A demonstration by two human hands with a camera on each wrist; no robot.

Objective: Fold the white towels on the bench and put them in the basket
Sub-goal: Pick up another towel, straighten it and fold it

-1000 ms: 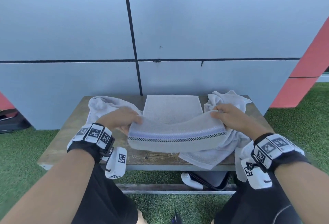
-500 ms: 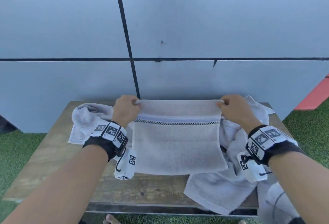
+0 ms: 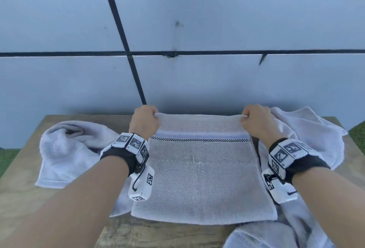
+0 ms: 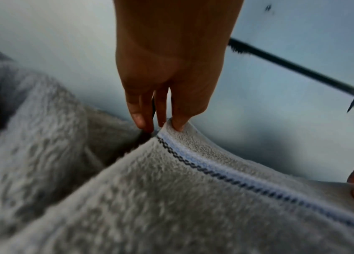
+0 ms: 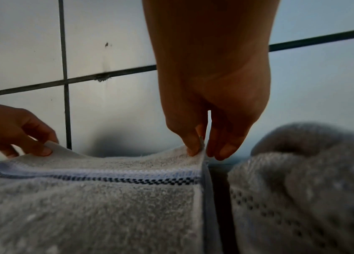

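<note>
The table (image 3: 23, 198) is a weathered wooden top, standing against a pale panelled wall (image 3: 217, 80), with green turf (image 3: 7, 159) showing past its left and right edges. A folded white towel (image 3: 201, 178) with a blue and checkered band lies flat across the middle, reaching from near the far edge toward the near edge. A crumpled white towel (image 3: 65, 149) sits toward the far left corner. Another loose white towel (image 3: 308, 133) is heaped along the right edge and spills over the near right corner.
</note>
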